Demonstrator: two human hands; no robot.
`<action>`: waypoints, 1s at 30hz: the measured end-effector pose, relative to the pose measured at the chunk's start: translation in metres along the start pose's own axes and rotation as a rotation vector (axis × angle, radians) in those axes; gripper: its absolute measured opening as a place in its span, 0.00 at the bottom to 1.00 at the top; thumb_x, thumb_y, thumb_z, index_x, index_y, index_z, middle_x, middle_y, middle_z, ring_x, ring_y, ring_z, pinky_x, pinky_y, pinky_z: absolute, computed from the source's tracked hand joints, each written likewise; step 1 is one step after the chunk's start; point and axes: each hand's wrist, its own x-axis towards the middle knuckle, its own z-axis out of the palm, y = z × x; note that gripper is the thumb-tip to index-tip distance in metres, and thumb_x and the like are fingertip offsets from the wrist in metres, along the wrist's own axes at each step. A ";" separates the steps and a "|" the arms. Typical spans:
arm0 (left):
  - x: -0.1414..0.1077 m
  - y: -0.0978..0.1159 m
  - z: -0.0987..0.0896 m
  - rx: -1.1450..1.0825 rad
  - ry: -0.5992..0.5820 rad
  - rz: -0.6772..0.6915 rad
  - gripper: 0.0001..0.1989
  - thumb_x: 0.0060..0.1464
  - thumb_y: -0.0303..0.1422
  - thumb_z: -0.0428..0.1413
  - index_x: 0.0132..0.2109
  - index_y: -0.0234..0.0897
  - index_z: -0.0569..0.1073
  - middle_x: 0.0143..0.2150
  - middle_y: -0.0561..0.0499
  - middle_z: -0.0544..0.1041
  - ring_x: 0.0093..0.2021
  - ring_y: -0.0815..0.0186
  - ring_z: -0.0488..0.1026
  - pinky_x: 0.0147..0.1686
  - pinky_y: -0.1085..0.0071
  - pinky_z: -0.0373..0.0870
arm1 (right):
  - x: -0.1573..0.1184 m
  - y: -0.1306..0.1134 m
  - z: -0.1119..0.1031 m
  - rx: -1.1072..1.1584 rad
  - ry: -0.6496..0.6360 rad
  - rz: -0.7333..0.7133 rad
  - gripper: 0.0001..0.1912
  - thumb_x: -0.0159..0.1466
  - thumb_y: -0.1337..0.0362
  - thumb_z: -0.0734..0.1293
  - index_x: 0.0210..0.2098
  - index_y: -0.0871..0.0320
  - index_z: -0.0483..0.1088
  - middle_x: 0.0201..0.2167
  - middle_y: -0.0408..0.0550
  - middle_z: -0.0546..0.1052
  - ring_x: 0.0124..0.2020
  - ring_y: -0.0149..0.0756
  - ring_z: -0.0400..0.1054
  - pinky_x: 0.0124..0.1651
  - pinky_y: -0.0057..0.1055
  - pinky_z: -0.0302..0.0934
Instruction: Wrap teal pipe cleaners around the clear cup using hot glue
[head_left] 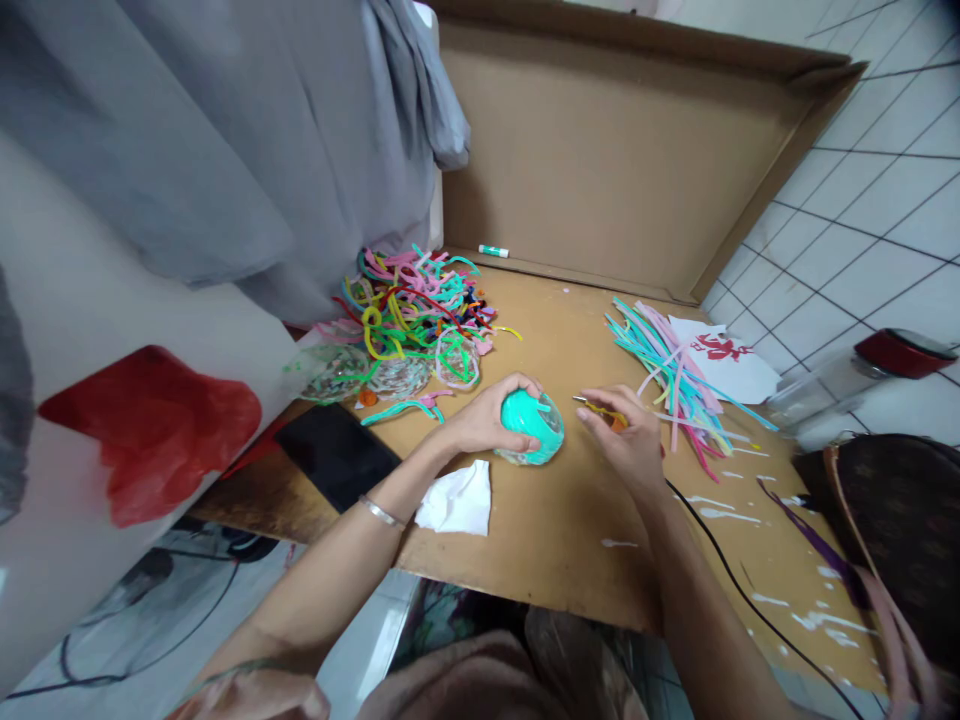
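My left hand [499,418] is wrapped around a round turquoise ball [534,425] with a clear, glossy edge, holding it just above the tabletop. A short gap to the right of it, my right hand [626,435] grips a small glue gun [616,420] with a metal tip and yellow and orange parts. Its tip points left toward the ball, and my fingers hide most of its body. A black cord [720,560] runs from beneath that hand to the lower right. A crumpled white tissue [457,500] lies below my left wrist.
Colourful pipe cleaners [420,300] are heaped at the back left, near clear round pieces [397,378]. More pipe cleaners [667,360] lie at right beside a white paper [724,360]. A black phone [337,455], clear bottle [832,385] and brown bag [900,530] flank the work area.
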 end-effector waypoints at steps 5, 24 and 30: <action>-0.001 0.001 -0.003 -0.032 0.029 -0.044 0.29 0.34 0.35 0.69 0.45 0.40 0.67 0.54 0.46 0.71 0.54 0.56 0.69 0.53 0.62 0.66 | -0.005 0.034 -0.022 -0.584 0.096 0.245 0.18 0.66 0.55 0.61 0.37 0.62 0.75 0.34 0.58 0.77 0.37 0.45 0.71 0.40 0.39 0.63; 0.000 -0.004 -0.005 0.000 0.025 -0.040 0.30 0.36 0.36 0.69 0.45 0.39 0.64 0.55 0.44 0.69 0.55 0.55 0.67 0.56 0.60 0.63 | -0.001 0.028 -0.015 -0.891 -0.178 0.735 0.24 0.60 0.55 0.66 0.50 0.67 0.71 0.45 0.64 0.78 0.46 0.52 0.75 0.40 0.36 0.65; -0.001 -0.003 -0.004 -0.009 0.037 -0.040 0.30 0.35 0.36 0.69 0.46 0.39 0.65 0.55 0.44 0.70 0.56 0.54 0.68 0.56 0.59 0.64 | 0.000 0.021 -0.018 -0.797 0.071 0.622 0.27 0.61 0.53 0.64 0.54 0.65 0.67 0.42 0.62 0.78 0.43 0.53 0.73 0.41 0.39 0.62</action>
